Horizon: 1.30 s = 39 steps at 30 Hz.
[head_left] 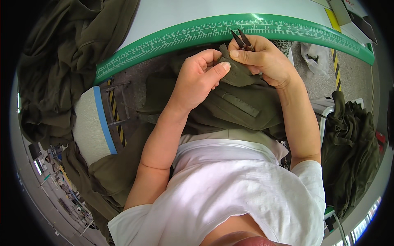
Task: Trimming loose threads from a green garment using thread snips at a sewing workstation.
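An olive-green garment (246,108) lies across my lap, and a folded edge of it is raised between my hands. My left hand (197,76) is closed, pinching that edge between thumb and fingers. Opposite it, my right hand (264,59) is closed around small thread snips (243,40), whose dark pointed blades stick up past the fingers, away from me. The right thumb and fingers also press on the fabric beside the left hand. The snips' handles are hidden in the palm.
A green measuring strip (197,32) runs along the near edge of the white table (184,10). More olive garments (65,53) are heaped at the left, and another pile (349,151) hangs at the right. A clear plastic bag (315,57) sits beyond my right arm.
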### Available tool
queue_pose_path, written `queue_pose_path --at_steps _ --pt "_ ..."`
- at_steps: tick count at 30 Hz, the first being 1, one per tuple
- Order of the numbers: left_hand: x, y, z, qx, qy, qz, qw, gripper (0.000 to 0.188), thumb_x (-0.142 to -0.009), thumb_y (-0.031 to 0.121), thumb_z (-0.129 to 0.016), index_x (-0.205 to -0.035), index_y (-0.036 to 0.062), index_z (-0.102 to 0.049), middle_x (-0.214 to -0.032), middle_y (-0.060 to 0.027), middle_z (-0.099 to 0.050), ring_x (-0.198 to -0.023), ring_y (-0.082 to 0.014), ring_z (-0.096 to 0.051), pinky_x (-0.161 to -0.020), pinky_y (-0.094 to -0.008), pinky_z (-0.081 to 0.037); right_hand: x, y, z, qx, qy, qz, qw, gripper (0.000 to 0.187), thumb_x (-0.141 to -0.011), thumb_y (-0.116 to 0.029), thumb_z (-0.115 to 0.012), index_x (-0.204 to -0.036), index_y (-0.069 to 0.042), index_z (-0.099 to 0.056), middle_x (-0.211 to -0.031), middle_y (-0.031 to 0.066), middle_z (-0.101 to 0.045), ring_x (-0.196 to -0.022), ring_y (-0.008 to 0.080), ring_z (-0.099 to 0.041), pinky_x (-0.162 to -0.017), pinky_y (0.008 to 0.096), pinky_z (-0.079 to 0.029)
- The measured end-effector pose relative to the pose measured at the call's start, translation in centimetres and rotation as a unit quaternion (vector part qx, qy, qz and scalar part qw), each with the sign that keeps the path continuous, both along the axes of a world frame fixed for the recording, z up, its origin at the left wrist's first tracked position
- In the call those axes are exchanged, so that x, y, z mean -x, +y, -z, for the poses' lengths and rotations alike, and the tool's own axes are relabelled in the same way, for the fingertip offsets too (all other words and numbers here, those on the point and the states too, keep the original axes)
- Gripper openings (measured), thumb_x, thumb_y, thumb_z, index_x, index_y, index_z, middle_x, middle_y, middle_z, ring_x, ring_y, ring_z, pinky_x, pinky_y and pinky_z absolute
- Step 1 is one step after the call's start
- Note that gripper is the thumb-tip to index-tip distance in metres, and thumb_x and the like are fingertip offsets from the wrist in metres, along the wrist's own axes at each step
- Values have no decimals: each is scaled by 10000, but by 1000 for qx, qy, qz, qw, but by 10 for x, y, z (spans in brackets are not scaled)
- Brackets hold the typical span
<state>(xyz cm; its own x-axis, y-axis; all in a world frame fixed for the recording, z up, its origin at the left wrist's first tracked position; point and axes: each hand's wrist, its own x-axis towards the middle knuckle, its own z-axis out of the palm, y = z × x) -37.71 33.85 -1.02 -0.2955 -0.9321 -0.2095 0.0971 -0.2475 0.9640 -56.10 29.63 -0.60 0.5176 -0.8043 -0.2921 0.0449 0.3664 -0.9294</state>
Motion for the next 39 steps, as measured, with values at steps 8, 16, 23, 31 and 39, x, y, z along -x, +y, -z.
queue_pose_path --at_steps 8,16,23,31,39 --pt "-1 -1 1 15 -8 -32 999 151 -894 151 -622 -923 4 -608 -717 45 -549 -580 -8 -452 -515 -165 -370 6 3 -2 84 30 42 995 154 -852 -183 -682 -848 -42 -622 -660 -59 -487 -580 27 -408 -500 194 -298" --pt "2 2 -1 87 -43 -69 993 110 -880 117 -639 -909 15 -607 -734 36 -551 -634 -35 -489 -558 -189 -399 8 15 -9 185 118 25 975 158 -860 -139 -659 -894 13 -636 -753 -35 -569 -706 57 -482 -644 225 -397" --pt "10 -11 4 562 -302 -250 728 175 -818 78 -693 -964 35 -607 -854 -36 -590 -800 -163 -566 -713 -273 -468 6 17 -11 133 124 25 983 117 -870 -108 -625 -862 8 -617 -751 -49 -551 -708 50 -457 -646 213 -379" --pt "-8 -3 -4 465 -285 0 838 241 -785 51 -700 -1006 68 -605 -885 -72 -614 -815 -220 -591 -727 -301 -484 8 22 -8 103 65 12 992 116 -877 -124 -610 -883 -8 -607 -741 -48 -529 -707 49 -442 -627 206 -357" --pt "-8 6 -6 324 -229 -3 918 250 -768 35 -712 -990 28 -599 -888 -71 -649 -717 -180 -582 -672 -279 -481 2 34 -6 176 24 49 983 143 -781 -61 -706 -889 -43 -614 -833 -51 -535 -707 41 -426 -602 197 -330"
